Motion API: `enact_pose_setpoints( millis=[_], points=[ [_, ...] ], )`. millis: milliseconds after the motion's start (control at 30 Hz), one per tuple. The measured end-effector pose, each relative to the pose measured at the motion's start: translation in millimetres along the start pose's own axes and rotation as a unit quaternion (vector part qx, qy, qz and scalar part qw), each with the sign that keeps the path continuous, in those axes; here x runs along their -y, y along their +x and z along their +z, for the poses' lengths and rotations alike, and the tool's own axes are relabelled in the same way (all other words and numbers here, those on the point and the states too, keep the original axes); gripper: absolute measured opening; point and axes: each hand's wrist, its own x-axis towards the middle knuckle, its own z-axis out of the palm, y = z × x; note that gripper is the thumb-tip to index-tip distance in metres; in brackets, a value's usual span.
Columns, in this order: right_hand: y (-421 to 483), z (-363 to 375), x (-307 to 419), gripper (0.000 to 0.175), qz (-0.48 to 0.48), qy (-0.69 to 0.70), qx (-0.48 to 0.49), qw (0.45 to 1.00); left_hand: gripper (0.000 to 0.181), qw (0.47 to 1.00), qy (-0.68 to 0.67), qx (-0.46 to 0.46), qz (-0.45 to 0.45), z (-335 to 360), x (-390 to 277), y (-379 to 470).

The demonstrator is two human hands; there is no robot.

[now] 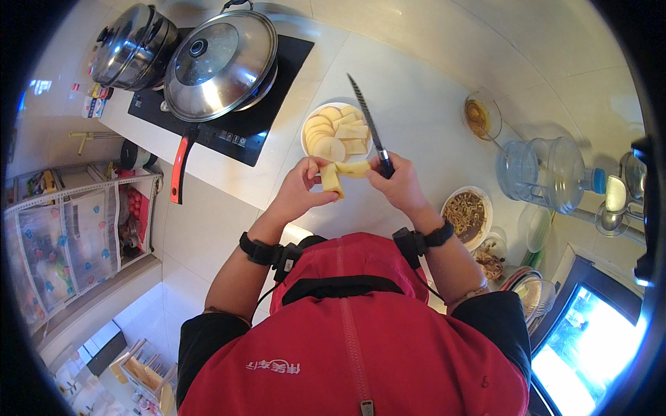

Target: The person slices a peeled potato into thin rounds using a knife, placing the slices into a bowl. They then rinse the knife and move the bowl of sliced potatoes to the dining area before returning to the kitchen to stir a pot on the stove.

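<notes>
My left hand [297, 191] grips a thick, block-like piece of pale yellow produce [331, 182], perhaps potato or fruit. In my right hand [399, 181] is the black handle of a kitchen knife [370, 117], its long dark blade pointing away from me. The fingertips of that hand also pinch one end of a curved, pale yellow strip [355, 169], whose other end meets the block at my left fingers. Just beyond both hands stands a white plate [304, 136], bearing overlapping round slices [321, 132] on its left and cut blocks [352, 131] on its right.
A lidded wok [221, 67] with a red-and-black handle and a steel pot [136, 49] stand on the black cooktop [250, 135] at left. Rightward are a bowl of dark liquid with shreds [465, 216], a glass cup [481, 117] and a water jug [554, 174] lying sideways.
</notes>
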Motion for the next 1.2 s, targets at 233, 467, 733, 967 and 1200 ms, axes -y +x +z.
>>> enact_pose_setpoints(
  millis=[233, 467, 733, 967, 1200],
  points=[
    [4, -17, -17, 0.012, 0.149, 0.189, -0.045, 0.97, 0.042, 0.962, -0.268, 0.014, -0.049, -14, -1, -8],
    [3, -29, -46, 0.016, 0.204, 0.182, -0.12, 0.954, 0.034, 0.977, -0.166, -0.117, -0.065, -42, 20, -28],
    [23, -5, -83, 0.021, 0.194, 0.058, -0.124, 0.971, 0.031, 0.948, -0.141, -0.228, -0.171, -49, 53, -65],
    [56, 22, -89, 0.017, 0.195, 0.119, -0.127, 0.965, 0.031, 0.944, -0.146, -0.243, -0.169, -48, 56, -77],
    [81, 37, -119, 0.024, 0.15, 0.033, -0.146, 0.977, 0.031, 0.945, -0.147, -0.249, -0.153, -50, 52, -83]
  ],
)
